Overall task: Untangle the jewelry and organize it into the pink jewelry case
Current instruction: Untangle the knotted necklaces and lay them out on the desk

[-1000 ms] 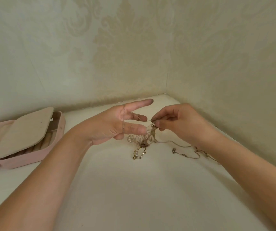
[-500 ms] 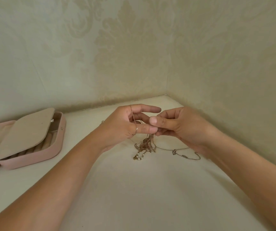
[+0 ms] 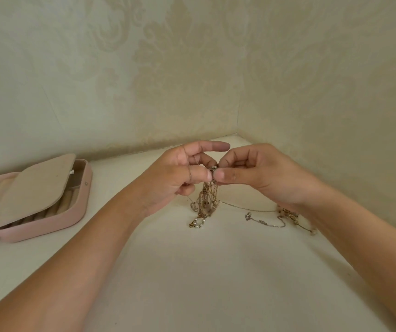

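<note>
gold tangle [image 3: 207,200] hangs from both hands over the table [image 3: 192,271]; left hand [image 3: 175,178] and right hand [image 3: 259,173] pinch its top, other fingers loosely curled. pink case [image 3: 48,226] lies open, well left.

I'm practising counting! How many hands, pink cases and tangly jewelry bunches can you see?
hands: 2, the left hand and the right hand, both pinching the jewelry tangle
pink jewelry case: 1, lying open
jewelry tangle: 1, with chains too knotted to count apart
Total: 4
</note>
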`<control>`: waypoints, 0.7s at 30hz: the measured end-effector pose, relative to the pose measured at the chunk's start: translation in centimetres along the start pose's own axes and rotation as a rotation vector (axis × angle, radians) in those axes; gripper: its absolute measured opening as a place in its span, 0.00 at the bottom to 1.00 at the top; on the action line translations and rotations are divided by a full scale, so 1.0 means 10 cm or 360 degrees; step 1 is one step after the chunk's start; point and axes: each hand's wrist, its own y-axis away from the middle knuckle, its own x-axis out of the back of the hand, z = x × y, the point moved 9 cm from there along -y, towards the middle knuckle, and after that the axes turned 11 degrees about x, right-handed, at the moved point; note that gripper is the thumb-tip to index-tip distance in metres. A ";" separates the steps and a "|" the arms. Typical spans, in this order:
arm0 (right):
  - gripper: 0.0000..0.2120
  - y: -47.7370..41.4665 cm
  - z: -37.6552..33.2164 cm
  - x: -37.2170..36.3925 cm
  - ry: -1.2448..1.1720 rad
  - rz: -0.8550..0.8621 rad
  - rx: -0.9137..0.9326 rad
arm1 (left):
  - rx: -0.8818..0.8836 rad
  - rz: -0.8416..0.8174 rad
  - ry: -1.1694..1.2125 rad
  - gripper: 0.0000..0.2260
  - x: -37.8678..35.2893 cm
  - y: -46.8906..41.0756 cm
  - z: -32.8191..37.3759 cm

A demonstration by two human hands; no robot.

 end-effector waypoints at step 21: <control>0.02 0.05 0.13 0.26 0.0505 0.0348 -0.0165 | 0.0079 0.0593 -0.0427 0.03 0.22 0.01 -0.07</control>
